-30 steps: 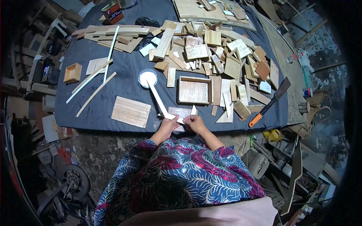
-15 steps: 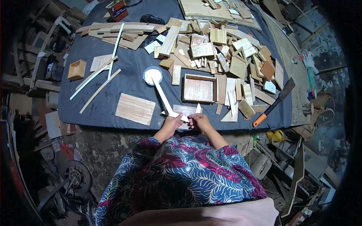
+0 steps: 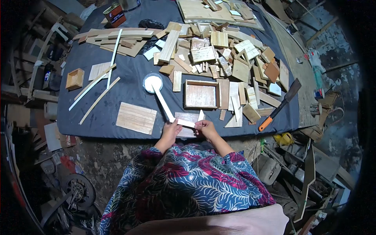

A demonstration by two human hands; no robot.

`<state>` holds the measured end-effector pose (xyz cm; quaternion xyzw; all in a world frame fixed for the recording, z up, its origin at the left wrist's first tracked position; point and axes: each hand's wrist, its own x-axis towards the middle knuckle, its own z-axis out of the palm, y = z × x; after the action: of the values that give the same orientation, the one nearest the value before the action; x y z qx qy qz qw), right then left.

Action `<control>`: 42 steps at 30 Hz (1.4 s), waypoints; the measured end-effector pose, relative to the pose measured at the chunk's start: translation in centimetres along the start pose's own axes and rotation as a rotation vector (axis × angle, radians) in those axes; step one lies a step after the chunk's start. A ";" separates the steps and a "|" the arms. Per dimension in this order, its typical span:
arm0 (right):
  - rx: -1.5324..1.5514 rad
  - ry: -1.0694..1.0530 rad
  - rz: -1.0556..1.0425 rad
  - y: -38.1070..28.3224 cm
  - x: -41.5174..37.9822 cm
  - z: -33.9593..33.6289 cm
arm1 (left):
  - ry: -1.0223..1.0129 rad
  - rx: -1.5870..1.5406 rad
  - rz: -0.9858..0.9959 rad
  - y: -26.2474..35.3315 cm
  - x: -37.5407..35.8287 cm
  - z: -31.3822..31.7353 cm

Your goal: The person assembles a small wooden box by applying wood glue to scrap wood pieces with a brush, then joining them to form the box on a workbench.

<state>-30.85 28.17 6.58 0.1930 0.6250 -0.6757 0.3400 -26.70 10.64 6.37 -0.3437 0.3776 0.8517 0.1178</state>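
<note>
A short pale wood strip spans the gap between my two hands near the table's front edge. My left hand pinches its left end, and my right hand grips the right end between thumb and fingers. A long white stick slants from a round tub of white paste down to my left fingertips, overlapping the strip's left end. Under the strip lies a small greyish wood board, partly covered by my hands. Just beyond stands an open wooden box.
A flat wood panel lies to the left, with thin strips and a tiny wooden box behind it. Wood offcuts pile up at the back right. An orange-handled blade rests at the right; a tin stands far left.
The strip has turned from slanted to nearly level, and my right fingers have closed on its right end. The whole view has shifted slightly.
</note>
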 end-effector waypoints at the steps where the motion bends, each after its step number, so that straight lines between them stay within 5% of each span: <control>1: 0.001 0.008 -0.003 0.0 0.0 -0.1 | 0.036 0.003 0.015 0.1 0.0 -0.1; 17: -0.119 0.053 -0.125 -0.1 1.3 -0.7 | 0.044 0.081 -0.018 1.0 0.2 -1.7; 27: -0.305 -0.005 -0.131 -1.6 0.5 -0.3 | -0.047 0.393 0.029 0.2 0.5 -3.4; 31: -0.193 0.327 -0.238 -1.4 2.6 -3.3 | 0.016 0.321 0.062 0.6 0.3 -3.4; 33: -0.358 0.298 -0.242 -1.3 2.8 -4.6 | 0.034 0.310 0.047 0.5 0.4 -3.7; 42: -0.197 -0.041 -0.111 -1.5 0.5 0.9 | 0.023 0.331 0.065 0.6 0.2 -2.8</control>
<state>-32.12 27.17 7.42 0.1097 0.6911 -0.6325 0.3321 -25.70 8.23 5.25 -0.3168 0.5251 0.7772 0.1410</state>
